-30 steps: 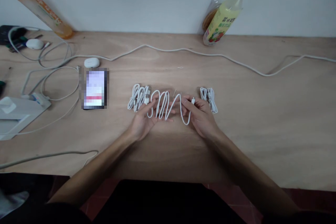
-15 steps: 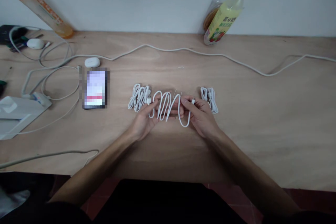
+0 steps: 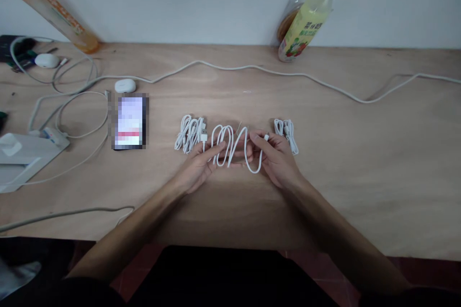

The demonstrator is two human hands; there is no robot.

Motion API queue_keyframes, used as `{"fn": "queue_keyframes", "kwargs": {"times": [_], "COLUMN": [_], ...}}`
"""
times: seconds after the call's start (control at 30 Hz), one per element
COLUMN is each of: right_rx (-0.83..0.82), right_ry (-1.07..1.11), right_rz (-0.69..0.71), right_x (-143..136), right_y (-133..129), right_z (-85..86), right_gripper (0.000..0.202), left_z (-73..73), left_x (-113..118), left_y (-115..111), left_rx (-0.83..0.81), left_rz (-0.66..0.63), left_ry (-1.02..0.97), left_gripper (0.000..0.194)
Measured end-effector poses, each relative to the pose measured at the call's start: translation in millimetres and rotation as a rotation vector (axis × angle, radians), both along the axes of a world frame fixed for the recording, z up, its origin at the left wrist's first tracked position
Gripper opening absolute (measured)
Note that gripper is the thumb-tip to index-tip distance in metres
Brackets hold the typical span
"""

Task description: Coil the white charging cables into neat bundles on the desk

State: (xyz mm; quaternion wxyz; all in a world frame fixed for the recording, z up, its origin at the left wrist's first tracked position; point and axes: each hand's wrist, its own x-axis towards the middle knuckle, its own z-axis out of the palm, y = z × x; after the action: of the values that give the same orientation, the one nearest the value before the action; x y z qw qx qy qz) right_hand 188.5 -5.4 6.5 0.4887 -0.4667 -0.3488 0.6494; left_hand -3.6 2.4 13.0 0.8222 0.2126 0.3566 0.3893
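black sleeves leave the forearms, left hand and right hand bare.

Single head-worn view, facing forward and down over tabletop.

The person's 2 bare forearms, the left arm and the right arm, reach up from the lower corners and slant inward, wrists nearly straight, with dark sleeves at their lower ends. The left hand is half turned up, its thumb pressed over the bent fingers and pointing toward the right hand, which mirrors it in a pinch, thumb angled up and inward. The 2 sets of fingertips come near each other, partly hidden, so contact between them is unclear.
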Motion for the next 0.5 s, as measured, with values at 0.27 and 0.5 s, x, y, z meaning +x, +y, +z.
{"fn": "queue_keyframes", "kwargs": {"times": [0.27,0.5], "right_rx": [0.024,0.01], "right_ry": [-0.02,0.011], "right_rz": [-0.017,-0.011], "right_x": [0.5,1.7], "right_y": [1.5,0.9], "right_z": [-2.7,-4.1], "right_gripper": [0.033,0.034], "left_z": [1.0,1.7], "left_x": [1.2,0.9], "left_y": [-1.3,0.1], "left_rx": [-0.014,0.007], "left_rz": [0.031,0.022], "left_ry": [-0.017,-0.051], "left_gripper": [0.037,0.047]}}
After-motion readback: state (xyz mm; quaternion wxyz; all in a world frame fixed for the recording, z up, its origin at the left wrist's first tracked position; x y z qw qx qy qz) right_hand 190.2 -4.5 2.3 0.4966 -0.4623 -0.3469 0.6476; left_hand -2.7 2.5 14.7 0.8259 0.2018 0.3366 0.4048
